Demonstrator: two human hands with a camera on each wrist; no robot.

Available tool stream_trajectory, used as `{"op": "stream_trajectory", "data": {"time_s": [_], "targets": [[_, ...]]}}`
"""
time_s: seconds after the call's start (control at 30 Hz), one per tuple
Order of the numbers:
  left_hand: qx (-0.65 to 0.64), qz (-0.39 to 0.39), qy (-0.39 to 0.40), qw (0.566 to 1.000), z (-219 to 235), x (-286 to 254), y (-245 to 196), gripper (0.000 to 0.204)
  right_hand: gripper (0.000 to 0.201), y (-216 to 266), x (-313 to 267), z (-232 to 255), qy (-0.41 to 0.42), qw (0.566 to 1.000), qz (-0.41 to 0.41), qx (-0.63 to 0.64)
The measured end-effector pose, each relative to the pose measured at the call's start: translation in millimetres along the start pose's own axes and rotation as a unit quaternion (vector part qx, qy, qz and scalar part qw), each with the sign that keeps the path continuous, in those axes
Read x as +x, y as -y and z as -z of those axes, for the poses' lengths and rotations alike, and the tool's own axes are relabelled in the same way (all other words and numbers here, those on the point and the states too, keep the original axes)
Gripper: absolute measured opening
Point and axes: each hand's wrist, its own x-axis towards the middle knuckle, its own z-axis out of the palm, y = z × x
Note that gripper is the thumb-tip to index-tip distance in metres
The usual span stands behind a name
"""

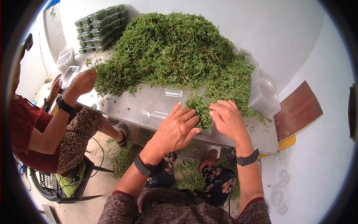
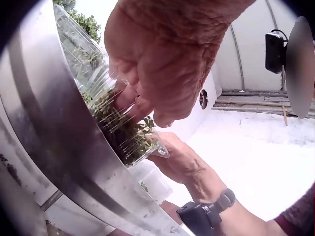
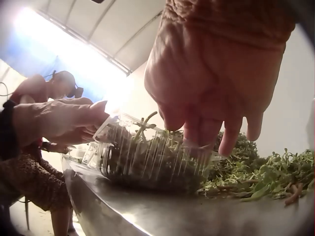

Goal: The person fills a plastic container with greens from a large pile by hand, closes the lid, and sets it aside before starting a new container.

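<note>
A clear plastic box full of green sprigs (image 1: 200, 112) stands near the table's front edge, its lid (image 1: 164, 103) lying open to the left. My left hand (image 1: 175, 128) rests over the box's left side, fingers extended onto the greens. On the right side, my right hand (image 1: 228, 121) has its fingers pressed down at the rim. In the right wrist view the ribbed box (image 3: 147, 157) sits on the metal surface, with a stem poking above it and the fingers of my right hand (image 3: 211, 83) dipping inside. The left wrist view shows my left hand (image 2: 157, 64) above the greens (image 2: 123, 132).
A large heap of greens (image 1: 171, 48) covers the table's back. Filled boxes (image 1: 100, 30) are stacked at the back left, and empty nested boxes (image 1: 264, 93) stand at the right. Another person (image 1: 41, 130) sits at the left. A reddish board (image 1: 298, 110) leans at the right.
</note>
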Motion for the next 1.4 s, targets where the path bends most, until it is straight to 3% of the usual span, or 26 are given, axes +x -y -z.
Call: {"op": "stream_trajectory", "data": {"time_s": [0.1,0.3,0.53,0.6,0.67,0.8,1.27,1.4], "targets": [[-0.005,0.01,0.015,1.0,-3.0,1.2,1.2,0.037,0.024,0.8,2.3,-6.6,0.001,0.999,0.01,-0.039],[-0.001,0.023,0.023,0.999,-8.7,2.9,-0.1,0.035,0.032,16.9,18.3,-12.7,0.129,0.971,-0.036,-0.196],[-0.019,0.028,0.025,0.999,-2.7,1.2,1.4,0.038,0.033,4.7,14.0,-11.8,0.07,0.992,-0.041,-0.094],[-0.058,0.017,-0.04,0.997,0.1,-3.4,6.1,0.039,0.032,2.8,12.6,-3.4,0.072,0.994,-0.056,-0.064],[-0.059,0.034,-0.052,0.996,8.2,-7.3,9.3,0.039,0.027,1.0,9.5,4.9,0.009,0.999,-0.033,-0.001],[-0.061,0.059,-0.076,0.993,22.8,-17.4,13.7,0.037,0.022,14.2,-0.4,21.1,-0.006,0.999,-0.023,0.021],[-0.043,-0.016,-0.043,0.998,1.8,-16.8,-0.4,0.038,0.015,29.8,-29.5,5.5,0.052,0.998,0.041,-0.017],[-0.027,-0.031,-0.022,0.999,-1.0,-7.7,-3.7,0.035,0.013,31.4,-26.0,1.2,0.034,0.999,0.04,-0.01]]}}
